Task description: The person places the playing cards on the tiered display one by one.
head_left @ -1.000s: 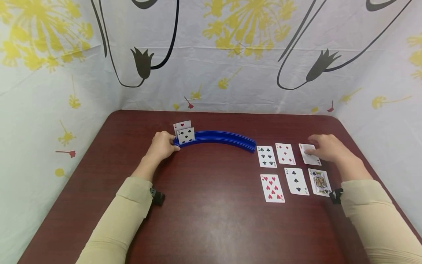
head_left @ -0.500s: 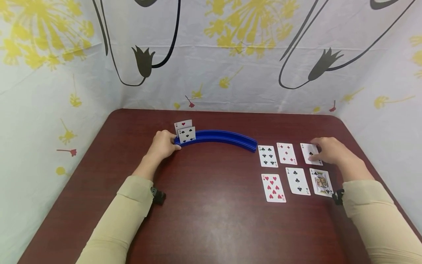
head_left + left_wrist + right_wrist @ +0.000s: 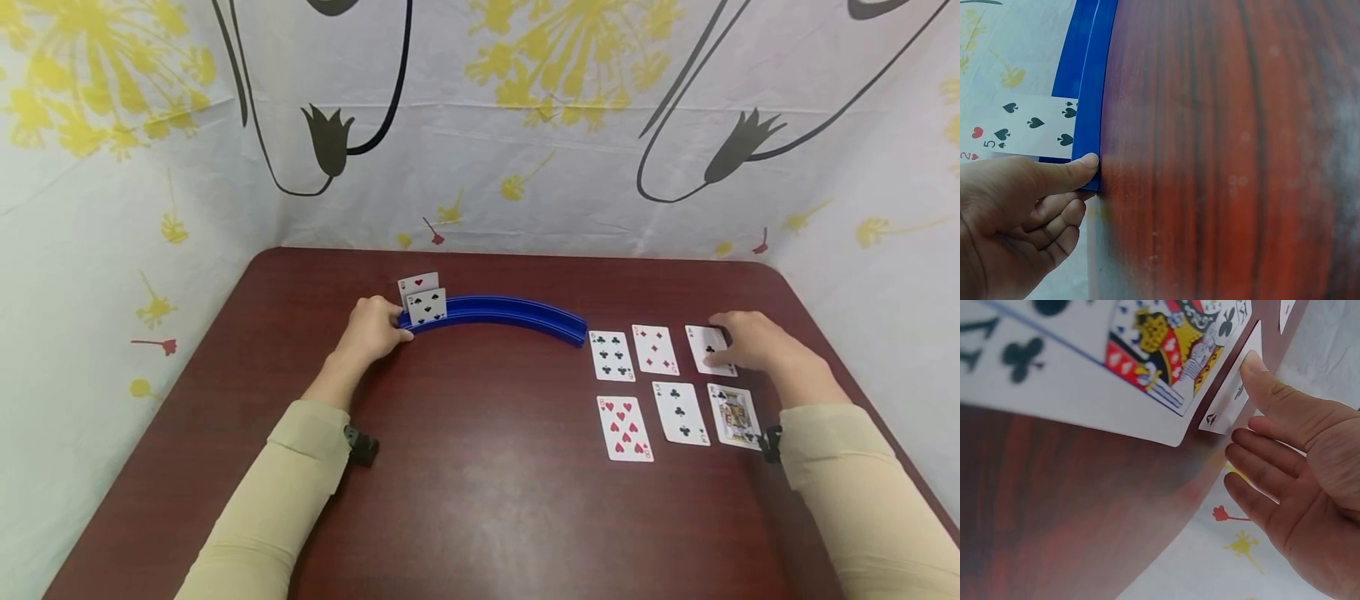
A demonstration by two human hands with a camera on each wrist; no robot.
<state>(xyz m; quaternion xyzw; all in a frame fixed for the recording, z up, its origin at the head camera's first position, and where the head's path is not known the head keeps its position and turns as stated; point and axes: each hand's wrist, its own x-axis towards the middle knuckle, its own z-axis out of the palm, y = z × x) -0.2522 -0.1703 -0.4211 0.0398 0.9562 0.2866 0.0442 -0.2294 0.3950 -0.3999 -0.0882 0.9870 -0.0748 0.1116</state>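
In the head view my left hand (image 3: 369, 329) pinches the left end of a curved blue card holder (image 3: 510, 310); its thumb is on the near side. A five of spades (image 3: 427, 307) stands in the holder, in front of a partly covered two of hearts (image 3: 417, 283). On the right, my right hand (image 3: 757, 340) is over an ace of clubs (image 3: 699, 339) lying flat on the table. The right wrist view has the thumb touching the ace (image 3: 1229, 403), with the other fingers loosely extended beyond its edge. The index finger is partly hidden.
Face up beside the holder lie a six of clubs (image 3: 612, 356), a five of diamonds (image 3: 656, 350), an eight of hearts (image 3: 626, 429), a three of clubs (image 3: 681, 414) and a king of clubs (image 3: 733, 415). Patterned cloth (image 3: 480, 192) rises behind the table (image 3: 480, 483).
My right hand has drawn slightly back and settled with its thumb on the ace of clubs, uncovering its middle. The left hand keeps its grip on the card holder.
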